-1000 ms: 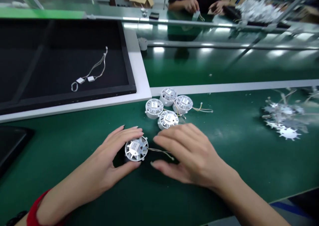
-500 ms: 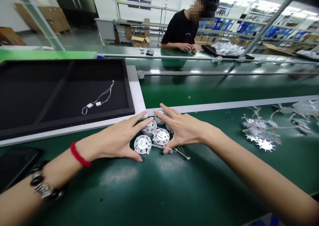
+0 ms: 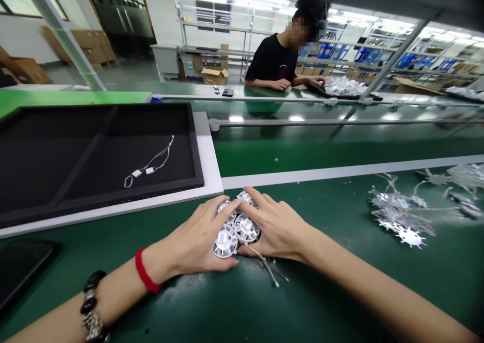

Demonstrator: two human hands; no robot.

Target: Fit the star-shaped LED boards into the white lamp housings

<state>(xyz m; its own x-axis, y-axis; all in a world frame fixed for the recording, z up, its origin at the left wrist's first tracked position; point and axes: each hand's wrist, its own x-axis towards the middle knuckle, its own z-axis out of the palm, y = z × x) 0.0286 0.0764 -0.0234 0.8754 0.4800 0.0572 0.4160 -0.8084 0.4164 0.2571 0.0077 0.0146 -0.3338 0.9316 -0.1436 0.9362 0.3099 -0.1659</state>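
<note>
Several round white parts with spoked tops are bunched together on the green table (image 3: 181,312). My left hand (image 3: 202,234) curls around their left side, its thumb in front of the nearest round part (image 3: 226,241). From the right, my right hand (image 3: 272,224) wraps round another round part (image 3: 247,228), with its thumb at the front. Both hands' fingertips meet near the middle of the cluster. Thin white wires (image 3: 266,267) trail out below my right hand onto the table. Fingers partly cover the rear parts.
A black tray (image 3: 159,184) with a wired piece (image 3: 150,170) lies at left, above a dark flat object (image 3: 26,262). Loose star-shaped white parts (image 3: 410,236) lie at right. Across the line, a person (image 3: 272,63) handles small parts beside a white pile (image 3: 344,87).
Both hands have closed in on the round parts, which now sit closer together. The trailing wires point more downward. The camera view has tilted up, and the person's hands have moved apart.
</note>
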